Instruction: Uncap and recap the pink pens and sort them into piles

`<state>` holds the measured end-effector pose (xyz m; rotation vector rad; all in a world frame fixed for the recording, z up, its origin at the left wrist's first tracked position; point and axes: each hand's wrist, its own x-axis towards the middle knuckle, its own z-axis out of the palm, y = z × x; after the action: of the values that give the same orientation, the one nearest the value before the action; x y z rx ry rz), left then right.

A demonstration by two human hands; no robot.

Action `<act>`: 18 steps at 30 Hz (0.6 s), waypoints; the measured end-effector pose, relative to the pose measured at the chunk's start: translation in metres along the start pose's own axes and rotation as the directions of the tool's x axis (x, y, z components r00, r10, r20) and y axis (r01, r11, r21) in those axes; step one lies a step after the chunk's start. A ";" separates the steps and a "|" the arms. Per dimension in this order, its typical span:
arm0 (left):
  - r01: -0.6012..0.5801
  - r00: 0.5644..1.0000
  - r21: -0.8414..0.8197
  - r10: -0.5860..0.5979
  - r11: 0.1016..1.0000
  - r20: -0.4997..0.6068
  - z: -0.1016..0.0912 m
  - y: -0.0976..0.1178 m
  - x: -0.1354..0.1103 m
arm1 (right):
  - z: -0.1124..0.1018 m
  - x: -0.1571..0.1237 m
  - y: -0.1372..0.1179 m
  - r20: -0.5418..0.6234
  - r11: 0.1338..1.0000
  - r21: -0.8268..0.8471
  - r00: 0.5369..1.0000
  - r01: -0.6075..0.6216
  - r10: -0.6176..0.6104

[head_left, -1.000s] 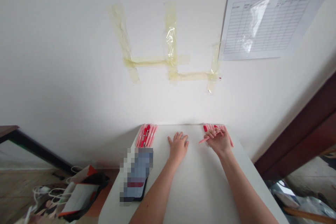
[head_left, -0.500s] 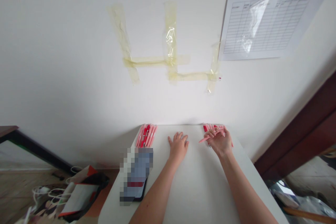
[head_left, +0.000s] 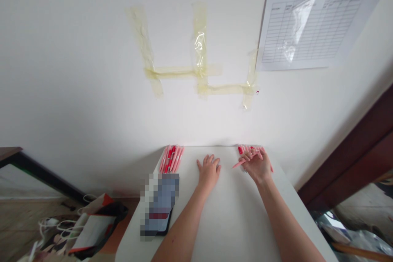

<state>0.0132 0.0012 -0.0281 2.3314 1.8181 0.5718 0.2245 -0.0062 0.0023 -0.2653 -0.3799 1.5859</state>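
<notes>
My right hand, palm turned partly up, grips a pink pen whose end sticks out to the left. Behind and under that hand lies a row of pink and red pens at the table's far right corner, partly hidden by my fingers. Flat on the white table rests my left hand, fingers spread and holding nothing. To its left, several pink and red pens lie side by side at the far left corner.
A phone, its screen blurred out, lies on the table's left side. The far edge meets a white wall with yellowed tape and a taped printed sheet. Bags and cables are on the floor at left; dark red furniture stands at right.
</notes>
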 end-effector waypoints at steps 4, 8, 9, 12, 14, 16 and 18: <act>0.005 1.000 0.008 -0.005 1.000 0.018 -0.001 0.001 0.000 | 0.002 -0.001 0.000 -0.001 0.996 -0.086 1.000 0.018 -0.019; 0.002 1.000 0.008 -0.002 1.000 0.015 -0.002 0.001 0.000 | 0.002 0.001 0.000 -0.015 0.997 -0.073 1.000 0.018 -0.019; 0.002 1.000 0.008 -0.002 1.000 0.014 -0.002 0.001 0.000 | 0.002 0.001 0.001 -0.011 0.998 -0.062 1.000 0.011 -0.012; 0.003 1.000 0.007 -0.003 1.000 0.013 -0.001 0.001 0.000 | 0.000 0.003 0.001 0.006 0.999 -0.047 1.000 -0.008 0.008; -0.001 1.000 0.002 0.001 1.000 0.009 -0.001 0.001 0.000 | -0.003 0.005 0.001 -0.004 0.998 -0.066 1.000 -0.011 0.010; -0.003 1.000 -0.003 0.003 1.000 0.001 0.000 0.000 0.000 | -0.008 0.007 0.000 -0.025 0.996 -0.094 1.000 -0.008 0.006; -0.002 1.000 -0.008 0.002 1.000 -0.002 0.001 0.000 0.000 | -0.014 0.009 -0.001 -0.042 0.994 -0.108 0.999 -0.004 -0.001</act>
<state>0.0133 0.0013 -0.0288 2.3285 1.8113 0.5805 0.2304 0.0038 -0.0095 -0.3820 -0.4340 1.5607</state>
